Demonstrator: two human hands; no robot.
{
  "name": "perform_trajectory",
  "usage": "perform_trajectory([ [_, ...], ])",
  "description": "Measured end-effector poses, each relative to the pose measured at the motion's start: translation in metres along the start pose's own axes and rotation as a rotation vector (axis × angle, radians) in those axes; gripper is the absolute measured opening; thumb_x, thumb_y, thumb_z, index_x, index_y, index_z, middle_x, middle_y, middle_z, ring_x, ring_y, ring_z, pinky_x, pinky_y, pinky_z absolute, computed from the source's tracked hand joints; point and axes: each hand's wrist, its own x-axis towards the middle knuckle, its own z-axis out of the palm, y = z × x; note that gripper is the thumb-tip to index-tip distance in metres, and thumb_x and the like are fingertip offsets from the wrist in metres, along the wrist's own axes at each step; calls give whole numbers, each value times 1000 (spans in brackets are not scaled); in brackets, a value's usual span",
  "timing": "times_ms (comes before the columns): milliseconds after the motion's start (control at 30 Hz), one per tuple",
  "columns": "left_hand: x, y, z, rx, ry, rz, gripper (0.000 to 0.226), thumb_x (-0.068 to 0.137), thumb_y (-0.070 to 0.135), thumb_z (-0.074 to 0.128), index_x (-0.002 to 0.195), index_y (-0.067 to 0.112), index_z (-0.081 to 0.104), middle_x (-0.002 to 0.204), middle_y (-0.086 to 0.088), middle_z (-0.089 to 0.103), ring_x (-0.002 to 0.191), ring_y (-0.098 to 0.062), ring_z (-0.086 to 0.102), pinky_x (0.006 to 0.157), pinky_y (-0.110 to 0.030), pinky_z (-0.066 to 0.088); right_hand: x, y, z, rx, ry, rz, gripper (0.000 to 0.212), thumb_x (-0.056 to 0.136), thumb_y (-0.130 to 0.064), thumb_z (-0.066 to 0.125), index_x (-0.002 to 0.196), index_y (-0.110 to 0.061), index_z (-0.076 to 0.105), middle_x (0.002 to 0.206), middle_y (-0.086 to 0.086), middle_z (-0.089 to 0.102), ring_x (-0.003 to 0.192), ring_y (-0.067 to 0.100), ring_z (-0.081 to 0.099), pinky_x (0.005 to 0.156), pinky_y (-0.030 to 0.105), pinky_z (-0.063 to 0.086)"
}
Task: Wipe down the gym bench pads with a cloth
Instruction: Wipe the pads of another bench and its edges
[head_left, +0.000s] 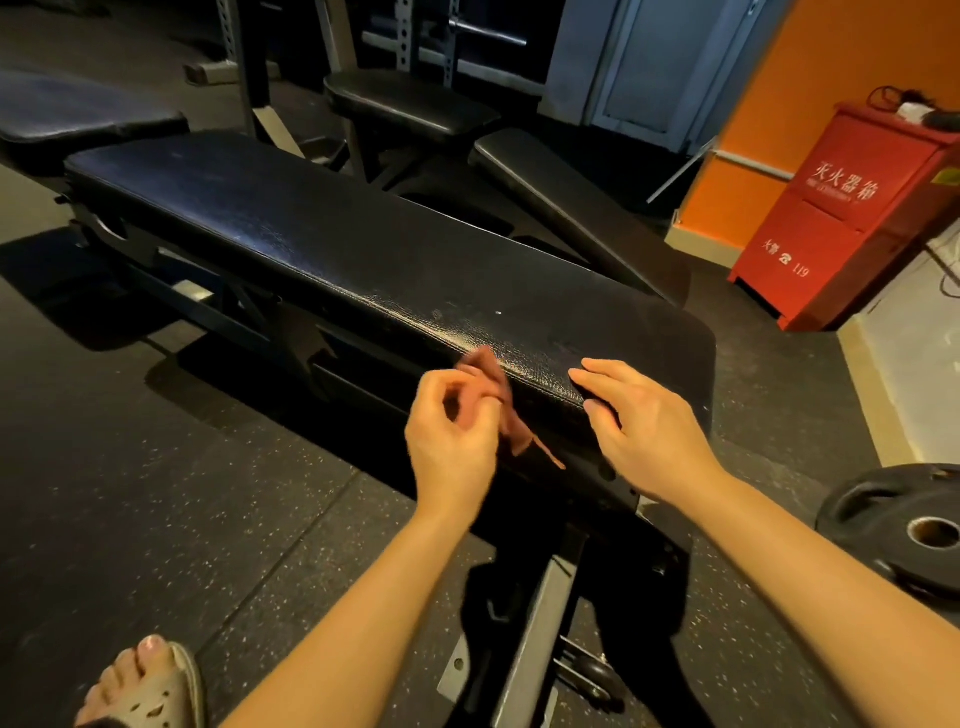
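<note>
On the bench surface (337, 249), the left hand (449, 447) pinches a limp cloth (493, 371), likely best bunched; right hand (649, 421) fingers lie straight.

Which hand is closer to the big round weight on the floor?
Right. The right hand rests on the end of the bench pad, on the side toward the weight plate. The left hand, pinching the cloth, is farther off, beyond the right hand.
</note>
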Motion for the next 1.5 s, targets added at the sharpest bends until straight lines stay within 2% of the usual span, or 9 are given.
perform_trajectory([
  [100,8,3,-2,-3,110,-35,20,88,1,70,95,17,60,98,6,69,90,-2,67,75,-14,49,-1,2,1,1,-3,0,41,105,-24,50,145,-28,57,152,-11,50,138,15,48,111,36,43],
  [267,-47,11,30,34,-322,54,23,82,-9,63,91,13,65,93,5,71,83,-12,69,68,-30,55,2,4,-6,0,-24,-27,39,104,-24,52,142,-28,60,150,-11,52,137,15,50,110,36,44],
  [467,-19,16,16,-10,139,-41,20,90,5,71,101,19,63,102,7,69,92,1,65,73,-12,49,-2,24,-17,-34,-65,-139,39,103,-18,55,142,-22,59,152,-6,51,144,15,43,124,42,26],
  [800,-110,23,83,-29,-321,-14,21,85,2,72,94,21,70,93,10,72,91,-8,69,76,-15,49,-25,48,-30,-22,92,-6,41,96,0,50,131,-14,67,140,1,61,132,21,53,113,38,32],
  [933,-93,27,73,-120,-21,-117,20,87,-7,65,89,12,59,91,2,65,71,-7,69,61,-18,51,-41,66,-39,63,98,49,43,96,4,47,131,-14,66,140,0,62,132,22,54,114,45,38],
  [1033,-73,28,65,-29,74,-94,19,91,0,68,93,17,59,94,11,65,84,5,66,71,-12,50,-51,75,-36,70,66,58,42,99,-1,48,134,-17,65,143,-2,59,136,19,50,117,43,34],
  [1200,-110,38,85,-20,-190,-57,20,87,-7,68,88,11,59,94,4,71,77,-2,67,68,-15,51,-63,82,-35,84,85,76,46,97,1,48,135,-18,65,148,-1,55,139,20,46,117,39,29],
  [1333,-116,38,96,117,-437,-136,13,83,8,77,87,18,70,85,9,73,82,-8,70,77,-25,55,-84,85,-45,170,182,56,34,92,1,56,117,-17,71,123,-5,64,113,18,61,98,42,51],
  [1500,-94,79,94,111,-500,-225,19,75,21,90,90,19,78,85,4,77,83,-9,74,80,-27,58,-97,66,-60,680,191,162,15,97,-17,65,109,-20,73,104,-10,72,100,7,68,88,28,53],
])
